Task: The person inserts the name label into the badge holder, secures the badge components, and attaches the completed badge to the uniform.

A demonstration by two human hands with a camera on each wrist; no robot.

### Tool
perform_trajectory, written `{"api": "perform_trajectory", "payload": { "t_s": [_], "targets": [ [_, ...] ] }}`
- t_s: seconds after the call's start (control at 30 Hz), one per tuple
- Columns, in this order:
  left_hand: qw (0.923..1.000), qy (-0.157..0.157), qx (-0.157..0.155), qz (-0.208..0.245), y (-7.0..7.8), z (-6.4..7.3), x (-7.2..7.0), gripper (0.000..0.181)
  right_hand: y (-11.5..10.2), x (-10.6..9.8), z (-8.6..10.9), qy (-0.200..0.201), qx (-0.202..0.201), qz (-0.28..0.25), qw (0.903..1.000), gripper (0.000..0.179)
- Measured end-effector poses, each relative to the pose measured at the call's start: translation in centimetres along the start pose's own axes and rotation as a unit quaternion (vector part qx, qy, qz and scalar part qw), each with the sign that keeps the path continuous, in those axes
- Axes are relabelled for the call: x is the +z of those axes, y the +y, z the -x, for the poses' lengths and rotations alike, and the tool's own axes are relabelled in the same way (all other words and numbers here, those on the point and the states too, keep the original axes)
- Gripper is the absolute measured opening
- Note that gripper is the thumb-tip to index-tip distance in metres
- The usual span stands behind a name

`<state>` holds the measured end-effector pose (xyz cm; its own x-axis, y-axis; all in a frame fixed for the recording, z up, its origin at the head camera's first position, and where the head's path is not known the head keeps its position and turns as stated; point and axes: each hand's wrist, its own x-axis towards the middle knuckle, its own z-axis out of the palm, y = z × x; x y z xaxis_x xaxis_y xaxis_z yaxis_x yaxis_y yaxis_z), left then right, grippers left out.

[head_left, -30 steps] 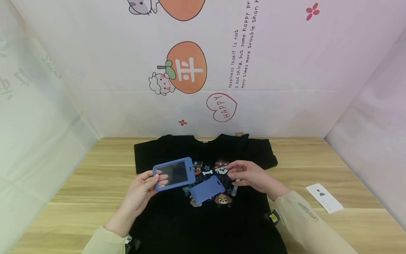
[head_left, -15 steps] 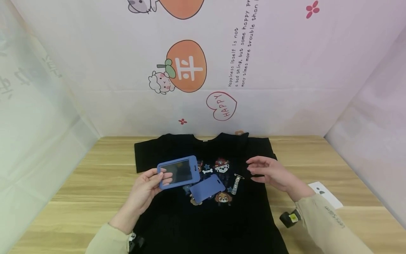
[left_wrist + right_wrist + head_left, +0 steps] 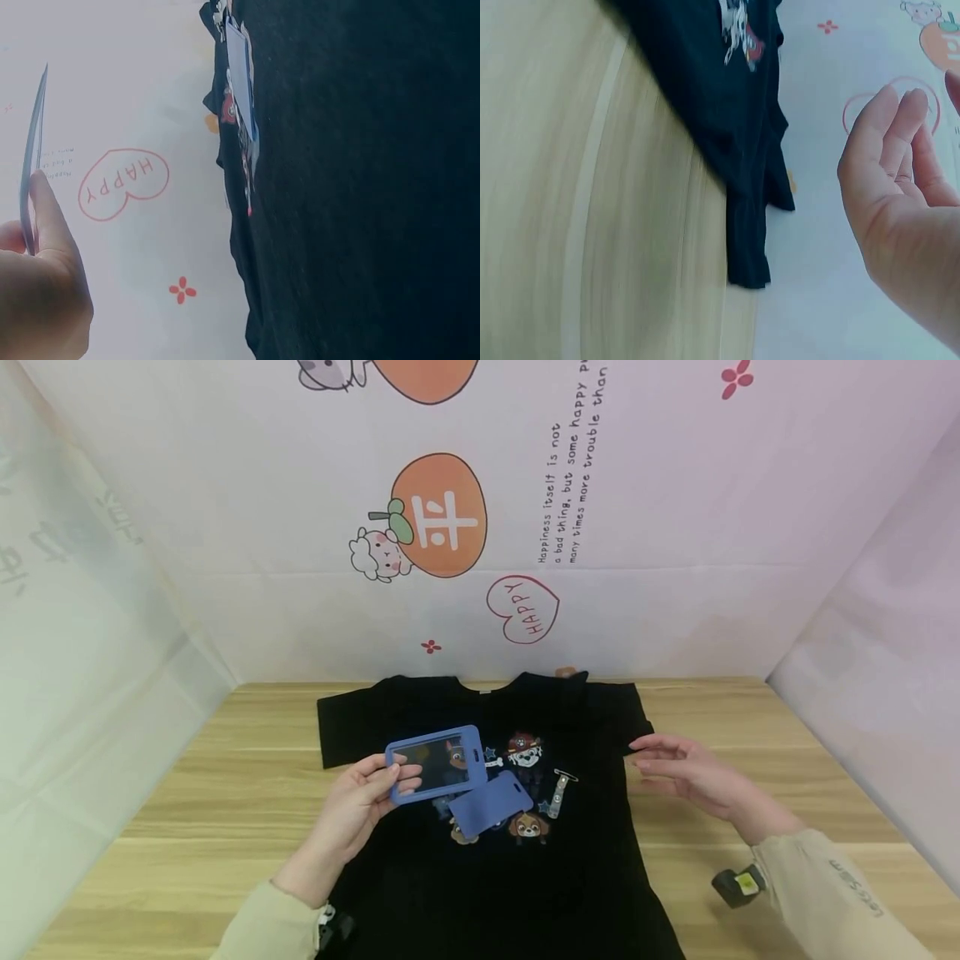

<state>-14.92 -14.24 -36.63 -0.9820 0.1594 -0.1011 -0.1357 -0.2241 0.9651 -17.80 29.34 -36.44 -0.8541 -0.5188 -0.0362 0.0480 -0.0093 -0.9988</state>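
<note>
Right hand (image 3: 699, 781) now farther right, fingers (image 3: 663, 742) loosely curved

Panel (image 3: 492, 806) and clip (image 3: 558, 797) on shirt (image 3: 487, 897)

From the head camera, the black shirt (image 3: 577, 860) runs off the bottom edge, hem out of sight, the blue plate (image 3: 491, 807) covers part of the cartoon print (image 3: 525, 750), the silver clip (image 3: 558, 797) is too small for its catch to be made out, and the wall lettering (image 3: 585, 468) is chopped off up top! Over to the left wrist, where the left hand (image 3: 45, 304) is cut by the picture's edge and the blue frame (image 3: 32, 142) stands so nearly edge-on that its face is lost! And at the right wrist, the right hand (image 3: 900, 214) is cropped, the table (image 3: 630, 187) soft with blur!
</note>
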Motion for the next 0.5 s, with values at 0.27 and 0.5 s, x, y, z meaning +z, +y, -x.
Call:
{"api": "perform_trajectory", "payload": {
  "t_s": [0.27,0.5],
  "targets": [
    [0.9994,-0.034,0.007,0.003,-0.1,-0.2,1.1,0.010,0.0,-3.5,2.7,0.039,0.012,0.032,0.9986,0.036],
    [0.9989,-0.047,0.003,0.005,-0.2,-0.2,1.4,0.012,0.0,-7.2,5.0,0.069,0.028,0.069,0.9949,0.036]
  ]
}}
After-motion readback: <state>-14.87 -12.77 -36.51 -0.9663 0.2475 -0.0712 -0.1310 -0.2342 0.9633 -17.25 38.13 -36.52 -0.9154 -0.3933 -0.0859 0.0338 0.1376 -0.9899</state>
